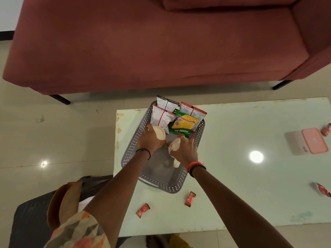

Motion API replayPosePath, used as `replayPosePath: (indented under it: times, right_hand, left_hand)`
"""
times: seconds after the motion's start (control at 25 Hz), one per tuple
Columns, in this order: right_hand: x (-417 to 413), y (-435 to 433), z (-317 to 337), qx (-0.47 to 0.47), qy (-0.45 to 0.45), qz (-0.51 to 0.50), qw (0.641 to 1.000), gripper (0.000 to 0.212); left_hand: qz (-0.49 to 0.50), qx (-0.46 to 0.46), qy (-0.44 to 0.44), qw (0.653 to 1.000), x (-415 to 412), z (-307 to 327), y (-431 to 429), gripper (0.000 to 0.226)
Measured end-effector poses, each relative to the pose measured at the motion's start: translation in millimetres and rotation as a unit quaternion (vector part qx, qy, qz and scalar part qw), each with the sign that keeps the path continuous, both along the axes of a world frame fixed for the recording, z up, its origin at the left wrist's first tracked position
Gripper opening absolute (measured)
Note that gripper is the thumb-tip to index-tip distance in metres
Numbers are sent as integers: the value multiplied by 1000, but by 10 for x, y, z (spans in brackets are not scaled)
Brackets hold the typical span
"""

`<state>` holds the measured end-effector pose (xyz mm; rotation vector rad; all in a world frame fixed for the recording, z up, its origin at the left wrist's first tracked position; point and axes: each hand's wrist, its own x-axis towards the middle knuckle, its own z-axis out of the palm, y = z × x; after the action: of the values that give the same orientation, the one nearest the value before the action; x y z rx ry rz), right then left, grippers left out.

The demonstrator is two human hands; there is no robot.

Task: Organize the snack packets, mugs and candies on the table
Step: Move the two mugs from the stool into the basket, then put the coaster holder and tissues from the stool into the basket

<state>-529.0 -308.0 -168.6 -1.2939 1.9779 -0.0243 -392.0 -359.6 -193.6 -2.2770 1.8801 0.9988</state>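
A grey perforated basket (pixel 130 153) stands at the left end of the pale glass table (pixel 232 185). Snack packets stand in its far half: white-and-red ones (pixel 162 116) and a green-yellow moong dal packet (pixel 184 123). My left hand (pixel 149 140) grips a cream mug (pixel 159 133) inside the basket. My right hand (pixel 185 152) grips a second, patterned mug (pixel 173 146), its handle (pixel 176 163) below my palm. Red candies lie on the table near the basket (pixel 190 199) (pixel 142 210) and at the right edge (pixel 323 189) (pixel 326 129).
A pink-lidded white box (pixel 312 143) sits at the table's right. A maroon sofa (pixel 152 43) stands beyond the table. Tiled floor lies to the left. A dark seat (pixel 32 217) with patterned clothing is at the bottom left.
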Motion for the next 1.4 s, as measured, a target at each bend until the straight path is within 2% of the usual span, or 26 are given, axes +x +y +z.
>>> replayPosePath:
  times: [0.2,0.44,0.56,0.8,0.92,1.08,1.28,1.4]
  right_hand:
    - [113,-67,-60,15,-14,-25,999,71]
    - [211,-187,-72,46,-28,-61,997,78]
    - [234,-222,-77,56,-29,-84,994,77]
    - [198,-231,37,93,-3,-40,995,90]
    - [291,-186,186,32,68,-32,997,81]
    - [564,-82,386,-87,82,13,993,71]
    - [1308,230,532,-233,38,155,959,59]
    - [1843,503,521,-228,-27,269,936,56]
  left_hand:
    - [13,-3,68,998,114,54,-15,103]
    - [37,-61,44,996,337,179,39,76]
    - [45,-71,43,995,460,246,92,75]
    - [77,-96,64,990,783,462,311,69]
    - [109,-140,78,981,995,593,515,63]
    - [156,-213,60,963,1440,760,988,57]
    - [240,-214,-2,947,2113,830,1800,50]
    - [289,-169,-18,942,2447,782,2252,58]
